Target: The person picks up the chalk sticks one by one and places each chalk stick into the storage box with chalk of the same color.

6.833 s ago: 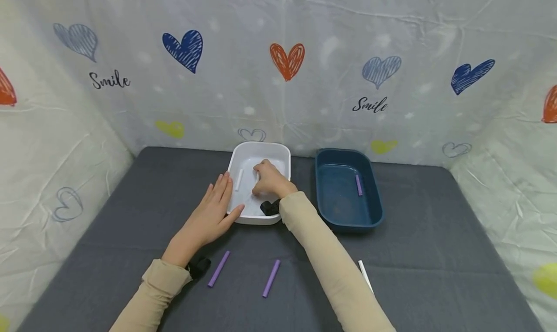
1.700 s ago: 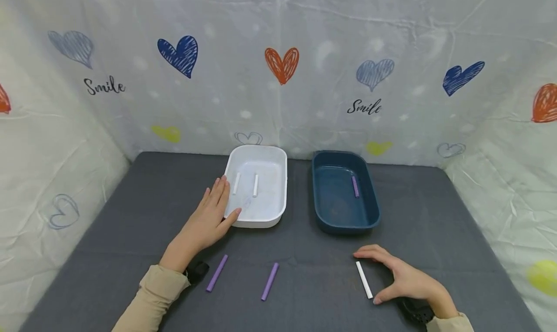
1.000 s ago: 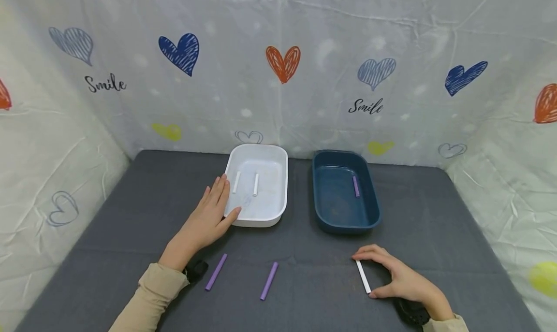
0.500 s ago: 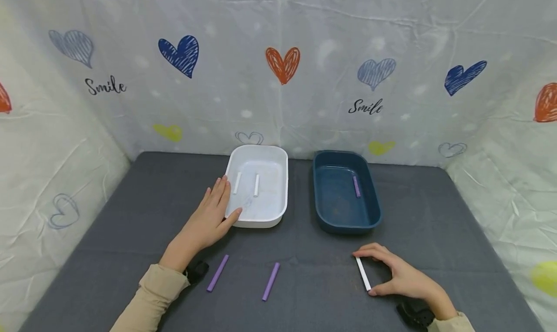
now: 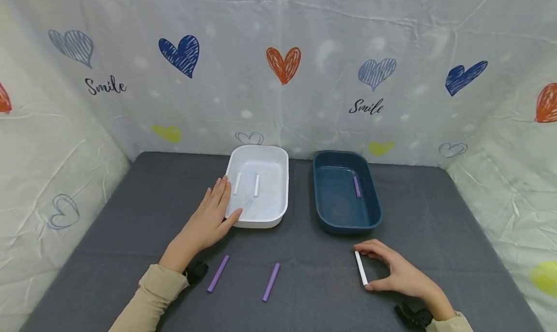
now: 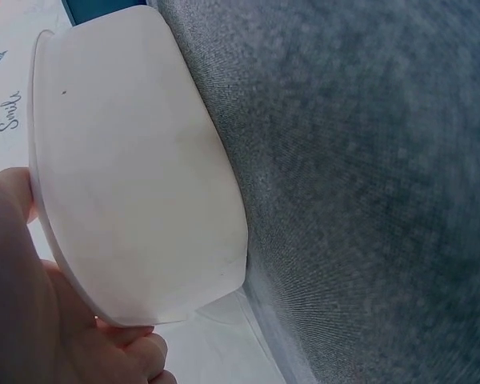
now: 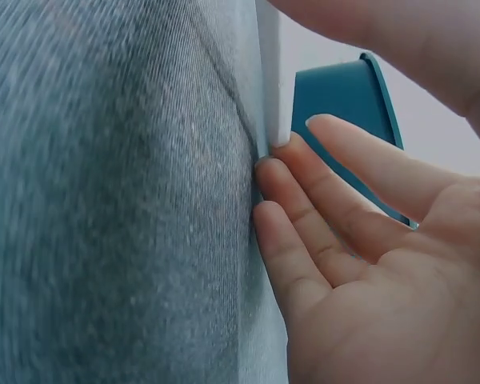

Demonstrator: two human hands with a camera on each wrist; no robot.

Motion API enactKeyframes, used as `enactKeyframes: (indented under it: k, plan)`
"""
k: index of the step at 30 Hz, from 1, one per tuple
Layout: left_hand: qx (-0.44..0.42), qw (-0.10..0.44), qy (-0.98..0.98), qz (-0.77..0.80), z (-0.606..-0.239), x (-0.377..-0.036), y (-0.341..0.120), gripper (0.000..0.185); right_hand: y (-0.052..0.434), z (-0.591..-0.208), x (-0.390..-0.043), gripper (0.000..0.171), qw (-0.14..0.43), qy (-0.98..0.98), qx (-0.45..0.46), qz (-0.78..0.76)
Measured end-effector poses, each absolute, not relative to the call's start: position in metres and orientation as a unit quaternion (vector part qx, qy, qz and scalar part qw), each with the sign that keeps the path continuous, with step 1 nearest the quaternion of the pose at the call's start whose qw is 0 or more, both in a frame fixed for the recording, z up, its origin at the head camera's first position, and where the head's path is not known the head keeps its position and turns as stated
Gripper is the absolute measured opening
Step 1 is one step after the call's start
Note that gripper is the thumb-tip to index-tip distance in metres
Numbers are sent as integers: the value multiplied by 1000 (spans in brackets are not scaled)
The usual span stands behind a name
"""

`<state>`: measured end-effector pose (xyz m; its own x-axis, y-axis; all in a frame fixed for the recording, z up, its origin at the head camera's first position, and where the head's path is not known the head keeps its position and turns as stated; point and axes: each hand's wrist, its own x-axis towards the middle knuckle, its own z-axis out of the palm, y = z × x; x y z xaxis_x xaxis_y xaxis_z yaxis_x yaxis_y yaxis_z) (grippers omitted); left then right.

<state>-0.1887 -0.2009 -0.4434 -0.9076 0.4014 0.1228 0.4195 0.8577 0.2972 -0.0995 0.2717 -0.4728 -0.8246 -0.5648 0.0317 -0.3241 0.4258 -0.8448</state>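
The dark grey cloth-covered table fills the lower part of the head view, its near edge cut off by the frame, as are both beige sleeves. On it, at the back, the white oblong plastic tray holds two short white chalk sticks side by side; the left wrist view shows only the tray's outer wall and none of its contents. Just to its right stands the dark blue oblong plastic tray with one purple chalk stick lying inside. The left hand rests flat against the white tray's near left corner, fingers straight, as in every earlier frame. The right hand pinches the loose white chalk stick end to end between forefinger and thumb, near the blue tray's front; the right wrist view shows one end of it blurred against the fingertips. Whether the stick touches the cloth cannot be told. A moment ago it lay slightly nearer the person. Two purple chalk sticks lie between the arms, unmoved.
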Motion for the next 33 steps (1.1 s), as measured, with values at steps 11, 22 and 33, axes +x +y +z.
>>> enactKeyframes:
  k: [11, 22, 33]
  plan:
    - [-214, 28, -963, -160, -443, -189, -200, 81, 261, -468, -100, 73, 121, 819, -281, -485]
    - [-216, 28, -962, -162, -441, -188, -200, 81, 250, -462, -104, 75, 125, 825, -282, -474]
    - [-214, 27, -963, -164, -441, -188, -200, 81, 237, -456, -111, 75, 113, 808, -306, -490]
